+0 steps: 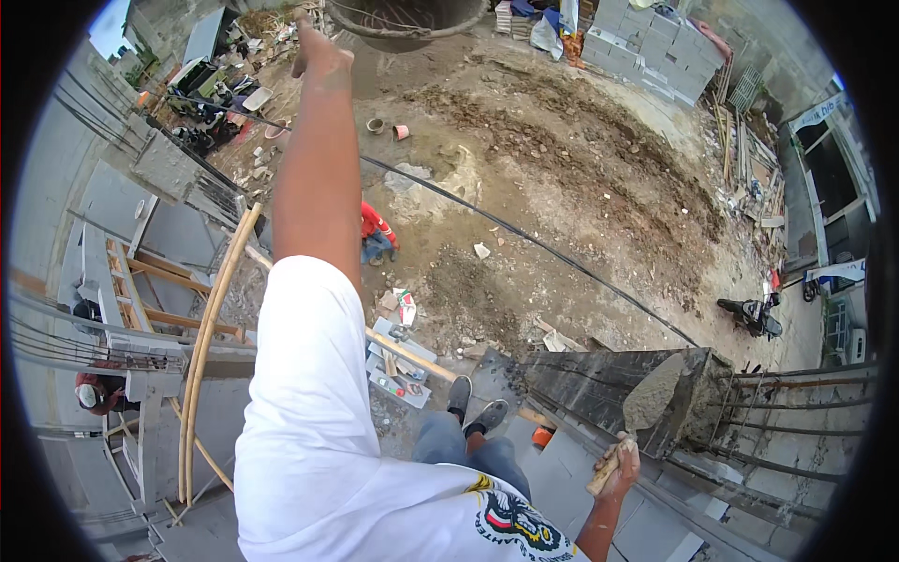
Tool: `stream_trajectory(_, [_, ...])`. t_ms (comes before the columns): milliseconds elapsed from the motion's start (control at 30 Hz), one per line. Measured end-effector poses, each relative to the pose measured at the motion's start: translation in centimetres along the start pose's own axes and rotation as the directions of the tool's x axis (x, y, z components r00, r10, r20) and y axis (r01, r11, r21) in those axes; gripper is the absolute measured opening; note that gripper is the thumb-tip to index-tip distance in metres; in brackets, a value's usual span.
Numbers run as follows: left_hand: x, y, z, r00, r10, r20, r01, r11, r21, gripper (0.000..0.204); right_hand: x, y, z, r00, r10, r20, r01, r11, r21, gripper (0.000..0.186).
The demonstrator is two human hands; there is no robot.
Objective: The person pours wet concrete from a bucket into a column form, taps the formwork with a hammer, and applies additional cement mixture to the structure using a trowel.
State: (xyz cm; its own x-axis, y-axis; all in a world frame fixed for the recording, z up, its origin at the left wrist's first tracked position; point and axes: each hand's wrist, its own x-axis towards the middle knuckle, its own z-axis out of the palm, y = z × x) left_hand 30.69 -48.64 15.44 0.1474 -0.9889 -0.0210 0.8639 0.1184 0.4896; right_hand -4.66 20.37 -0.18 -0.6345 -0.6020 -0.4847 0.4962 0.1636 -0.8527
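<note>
My left arm stretches far out ahead, and my left hand (pixel 321 49) is raised beside a dark bucket (pixel 407 34) at the top edge. Its fingers look extended, with a small gap to the bucket's rim; whether they touch it is unclear. The bucket is cut off by the frame, with something dark and stringy inside. At the lower right my right hand (pixel 622 468) is closed around the wooden handle of a trowel (pixel 653 391). Grey mortar coats the trowel blade, which lies over the end of a dark formwork board (pixel 599 382).
Steel bars (pixel 796 407) stick out right of the formwork. Bent bamboo poles (pixel 217 347) stand at left. A black cable (pixel 524 234) crosses the view. Far below are a person in red (pixel 376 234), rubble and stacked blocks (pixel 651 47). Another person (pixel 94 393) is at far left.
</note>
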Motion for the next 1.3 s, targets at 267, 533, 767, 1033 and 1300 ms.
stream_trajectory(267, [-11.3, 9.1, -13.3, 0.901, 0.431, 0.044, -0.356, 0.680, 0.641, 0.074, -1.0, 5.5, 0.8, 0.972, 0.215, 0.090, -0.150, 0.873, -0.464, 0.020])
stream_trajectory(533, [-38.1, -5.8, -56.2, 0.539, 0.024, -0.842, 0.769, 0.392, 0.504, 0.061, 3.4, 14.8, -2.1, 0.647, 0.755, -0.102, -0.518, 0.338, -0.785, 0.012])
stream_trajectory(767, [-60.3, -16.8, -68.3, 0.531, 0.018, -0.847, 0.823, -0.249, 0.510, 0.067, 8.8, 24.0, -7.0, 0.621, 0.752, -0.222, -0.495, 0.156, -0.855, 0.012])
stream_trajectory(1033, [-71.6, -18.4, -74.1, 0.416, -0.110, -0.903, 0.853, -0.297, 0.429, 0.074, 8.0, 28.9, -12.0, 0.699, 0.644, -0.309, -0.488, 0.114, -0.865, 0.013])
stream_trajectory(1300, [-80.3, -13.3, -76.9, 0.418, -0.086, -0.905, 0.908, 0.087, 0.411, 0.063, 3.3, 28.4, -19.9, 0.884, 0.464, -0.053, -0.011, -0.093, -0.996, 0.014])
